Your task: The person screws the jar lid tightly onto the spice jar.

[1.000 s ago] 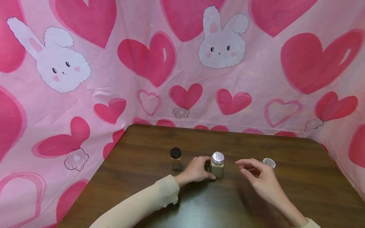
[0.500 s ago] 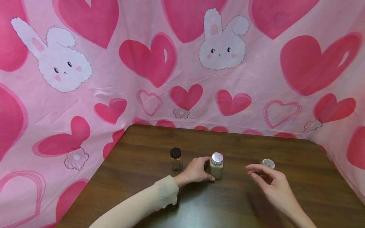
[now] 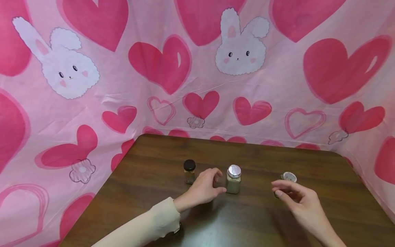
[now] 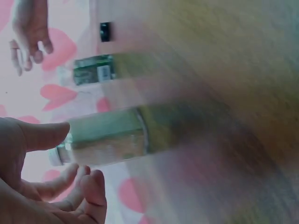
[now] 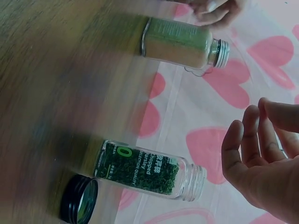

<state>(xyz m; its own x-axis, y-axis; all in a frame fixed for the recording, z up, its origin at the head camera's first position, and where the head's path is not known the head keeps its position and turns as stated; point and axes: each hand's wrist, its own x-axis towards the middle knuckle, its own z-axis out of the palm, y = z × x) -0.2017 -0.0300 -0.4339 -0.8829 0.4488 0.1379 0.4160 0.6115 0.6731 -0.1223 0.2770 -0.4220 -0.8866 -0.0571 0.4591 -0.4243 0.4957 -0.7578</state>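
A square glass jar of pale powder with a silvery top [image 3: 233,180] stands upright on the table. My left hand [image 3: 203,187] is just left of this jar, fingers loosely bent and nothing held; in the left wrist view a gap shows between the fingers and the jar. Further right is a glass jar of chopped parsley [image 5: 140,169], uncapped and upright, mostly behind my right hand [image 3: 303,204] in the head view. A black screw cap [image 5: 79,199] lies on the table beside it. My right hand hovers near the parsley jar with relaxed fingers, holding nothing.
Left of my left hand stands a smaller-looking jar with a black lid [image 3: 189,171]. The dark wooden table [image 3: 240,219] has its back edge against a pink cloth [image 3: 262,89] with hearts and rabbits.
My left hand has let go of the powder jar and drawn back to the left. My right hand has moved right and slightly down, toward the near side of the parsley jar.
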